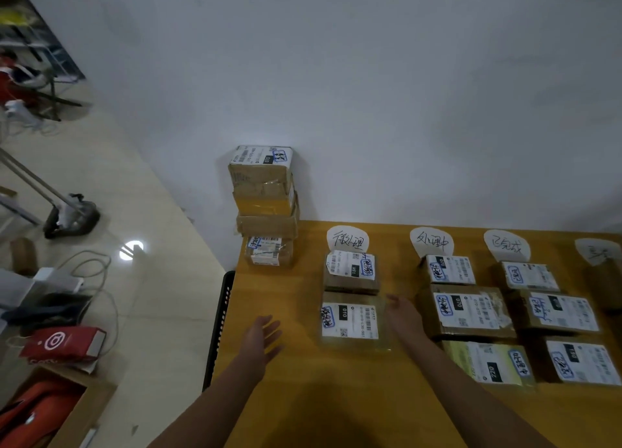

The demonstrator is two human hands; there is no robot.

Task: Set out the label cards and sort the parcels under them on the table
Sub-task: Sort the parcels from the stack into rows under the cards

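Left hand (264, 338) and right hand (402, 313), both released, flank the near parcel (351, 319); best nudge it square under its card (348, 240).

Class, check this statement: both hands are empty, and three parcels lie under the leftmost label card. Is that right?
Not quite. The head view shows two parcels under the leftmost label card, not three: a far parcel and a near parcel. The left hand and the right hand are indeed empty.
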